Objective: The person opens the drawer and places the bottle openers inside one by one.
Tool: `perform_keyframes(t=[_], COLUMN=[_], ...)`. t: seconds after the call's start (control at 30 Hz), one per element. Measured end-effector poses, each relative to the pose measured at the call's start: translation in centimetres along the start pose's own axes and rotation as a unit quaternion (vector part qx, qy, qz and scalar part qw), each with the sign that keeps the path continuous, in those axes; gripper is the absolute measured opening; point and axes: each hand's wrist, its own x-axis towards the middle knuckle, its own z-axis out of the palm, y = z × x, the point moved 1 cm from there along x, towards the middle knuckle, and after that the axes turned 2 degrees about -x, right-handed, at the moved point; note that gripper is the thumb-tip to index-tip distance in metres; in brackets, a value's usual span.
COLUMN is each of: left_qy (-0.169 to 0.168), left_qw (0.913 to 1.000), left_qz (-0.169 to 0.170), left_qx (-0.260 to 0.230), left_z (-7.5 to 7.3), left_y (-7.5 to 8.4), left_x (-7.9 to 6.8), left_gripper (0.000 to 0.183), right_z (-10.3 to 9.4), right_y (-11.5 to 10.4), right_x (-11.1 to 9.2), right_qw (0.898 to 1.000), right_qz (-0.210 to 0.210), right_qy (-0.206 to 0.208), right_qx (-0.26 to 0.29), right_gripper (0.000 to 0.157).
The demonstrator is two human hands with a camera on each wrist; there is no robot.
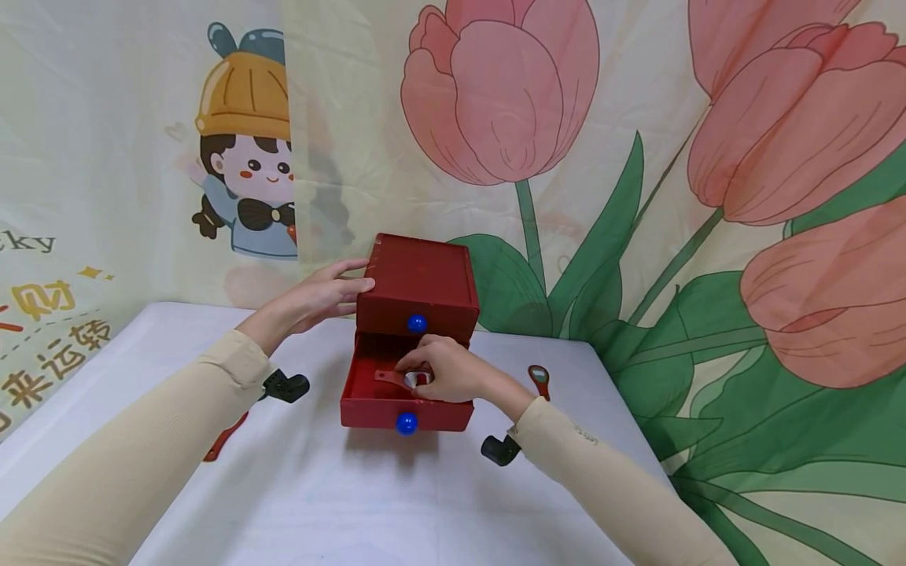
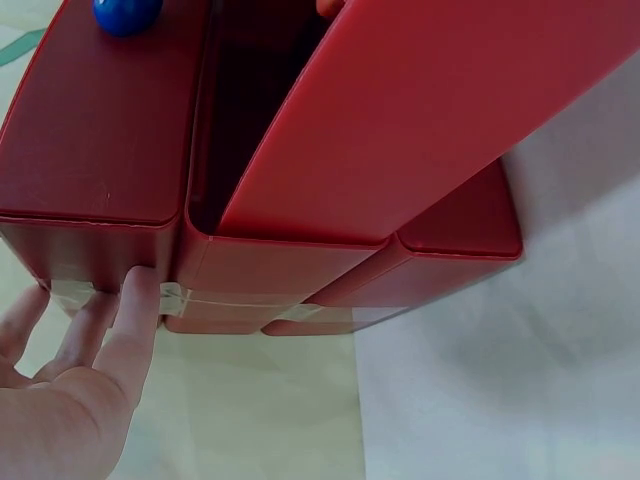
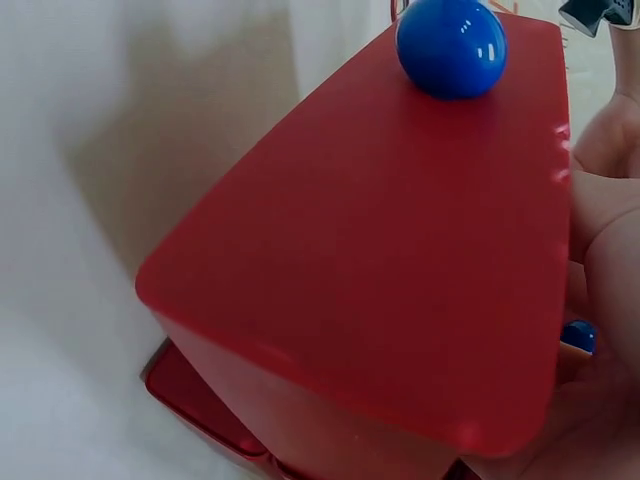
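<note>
A red drawer cabinet (image 1: 422, 271) with blue knobs stands on the white table. The drawer (image 1: 406, 413) under its top one is pulled out. My left hand (image 1: 329, 295) rests on the cabinet's left side, its fingers fairly straight against the wall in the left wrist view. Inside the open drawer, my right hand (image 1: 449, 369) pinches a red-handled utensil (image 1: 388, 376) with a pale, shiny head. Fingers cover part of that head, so its exact kind is unclear. In the right wrist view the drawer front (image 3: 400, 240) hides most of the right hand (image 3: 615, 240).
Another red-handled utensil (image 1: 539, 377) lies on the table to the right of the cabinet. A red handle (image 1: 226, 439) shows partly under the left forearm. Behind the table (image 1: 396, 511) hangs a printed cloth with tulips (image 1: 502, 94).
</note>
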Motion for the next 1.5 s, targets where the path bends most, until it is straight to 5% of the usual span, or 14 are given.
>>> perform_keyframes(t=[1.5], left_qy=[0.006], left_qw=[1.0], left_qz=[0.001], left_qx=[0.001], left_z=[0.0], left_y=[0.0], left_x=[-0.1], left_gripper=[0.084], right_z=[2.4], right_y=[-0.5], right_x=[3.8], right_qw=[0.997], right_qz=[0.015], right_qy=[-0.07], right_qx=[0.0], right_gripper=[0.043])
